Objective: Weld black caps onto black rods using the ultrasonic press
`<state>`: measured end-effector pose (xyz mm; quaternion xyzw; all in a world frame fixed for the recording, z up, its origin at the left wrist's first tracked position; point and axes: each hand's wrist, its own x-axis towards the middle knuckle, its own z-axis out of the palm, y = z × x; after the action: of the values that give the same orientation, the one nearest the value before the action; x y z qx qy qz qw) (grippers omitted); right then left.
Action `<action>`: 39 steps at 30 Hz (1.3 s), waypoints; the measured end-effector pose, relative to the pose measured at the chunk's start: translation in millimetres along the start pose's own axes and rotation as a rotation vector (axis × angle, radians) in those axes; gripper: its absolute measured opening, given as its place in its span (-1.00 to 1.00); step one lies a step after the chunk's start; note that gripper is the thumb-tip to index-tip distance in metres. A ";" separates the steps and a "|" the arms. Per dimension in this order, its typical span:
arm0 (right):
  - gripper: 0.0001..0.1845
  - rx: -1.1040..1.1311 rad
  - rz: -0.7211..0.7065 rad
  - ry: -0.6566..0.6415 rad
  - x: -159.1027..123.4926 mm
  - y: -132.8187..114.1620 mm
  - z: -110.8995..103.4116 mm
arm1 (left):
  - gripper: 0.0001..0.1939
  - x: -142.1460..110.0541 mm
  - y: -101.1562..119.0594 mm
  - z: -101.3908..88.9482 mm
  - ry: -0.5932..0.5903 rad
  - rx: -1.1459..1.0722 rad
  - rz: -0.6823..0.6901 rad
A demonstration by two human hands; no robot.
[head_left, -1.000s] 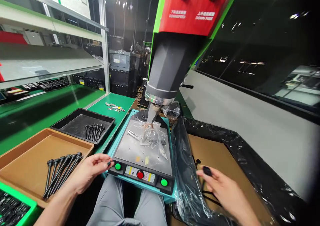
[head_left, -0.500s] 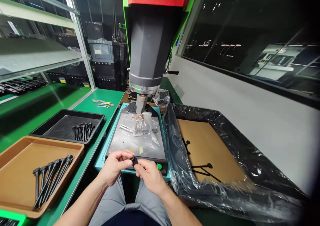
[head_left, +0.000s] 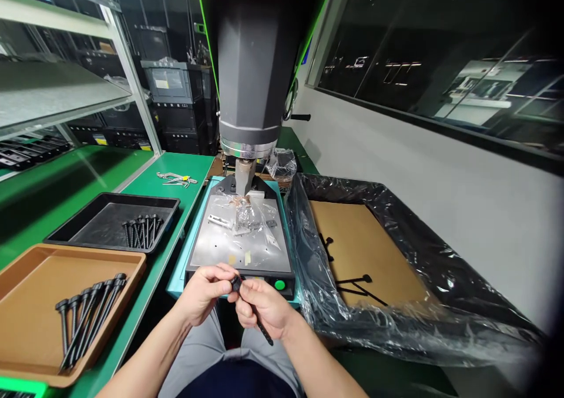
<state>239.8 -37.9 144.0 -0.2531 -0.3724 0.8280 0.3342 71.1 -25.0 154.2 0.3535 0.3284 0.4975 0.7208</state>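
Note:
A black knob-headed rod point(head_left: 265, 332) is between my two hands, above my lap and just in front of the press base. My left hand point(head_left: 205, 295) pinches the round head between thumb and fingers. My right hand point(head_left: 264, 305) is closed around the shaft just below the head, and the shaft's thin end sticks out under its fingers, slanting down to the right. Beyond both hands stands the press, its dark grey head point(head_left: 249, 74) over a metal work plate point(head_left: 238, 251), where a fixture point(head_left: 242, 216) lies wrapped in clear plastic.
At left, a brown tray point(head_left: 30, 292) and a black tray point(head_left: 92, 221) each hold several similar rods. To the right, a plastic-lined box point(head_left: 370, 233) has a few rods on cardboard. Pliers-like tools point(head_left: 176, 179) lie on the green bench; a green button point(head_left: 279, 284) sits on the press base.
The rod's shaft now shows below my right hand, where it was hidden before. My right hand has turned slightly, its fingers curled around the shaft. The camera view has shifted a little.

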 end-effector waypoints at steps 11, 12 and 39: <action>-0.51 -0.303 -0.279 0.323 4.4 13.8 -1.9 | -0.80 5.5 -18.5 0.9 0.077 0.244 0.082; -0.53 -0.237 -0.275 0.329 6.5 17.2 -6.1 | -0.74 6.7 -21.5 1.5 0.060 0.283 0.063; -0.48 0.043 -0.072 0.637 -0.1 51.5 -106.8 | -0.81 142.1 -51.3 -7.5 0.341 -0.151 -0.306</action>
<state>292.3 -15.9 40.1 -0.4792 -0.2404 0.7024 0.4682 130.9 98.3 90.0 0.1556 0.4571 0.4583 0.7462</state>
